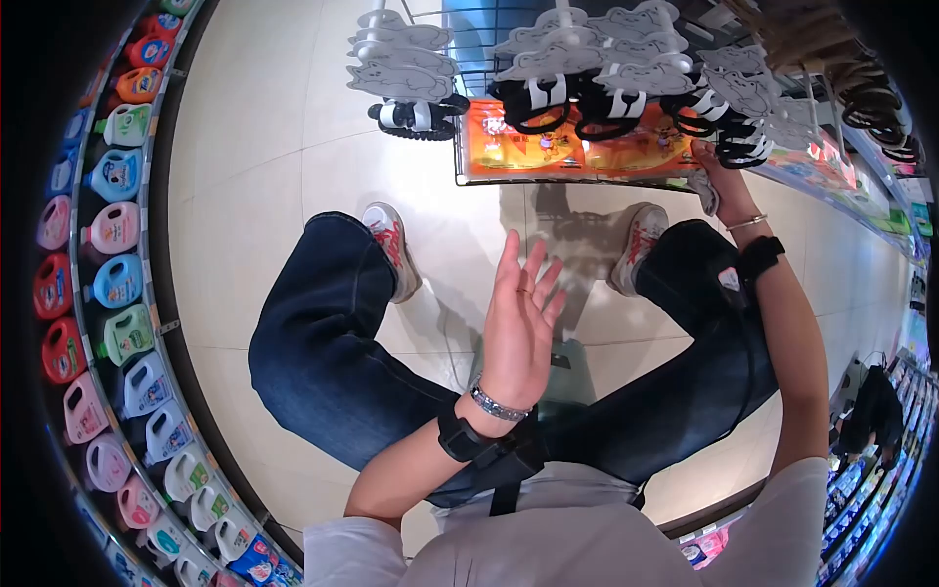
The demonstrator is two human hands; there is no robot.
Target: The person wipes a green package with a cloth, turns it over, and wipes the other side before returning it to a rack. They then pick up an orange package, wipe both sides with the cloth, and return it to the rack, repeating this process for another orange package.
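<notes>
My left hand is raised in front of my body with its fingers spread, holding nothing. A ring, a bracelet and a black wrist strap are on that arm. At the right front corner of a wire rack, my right hand is closed on a small crumpled grey cloth; its fingertips are partly hidden. Close by that hand lie orange packets in the rack's basket. Above them hang black hair ties on white cat-shaped cards.
Shelves of detergent bottles curve along the left. More goods line the shelf at the right. A pale green stool is between my legs on the tiled floor. Brown hair ties hang at upper right.
</notes>
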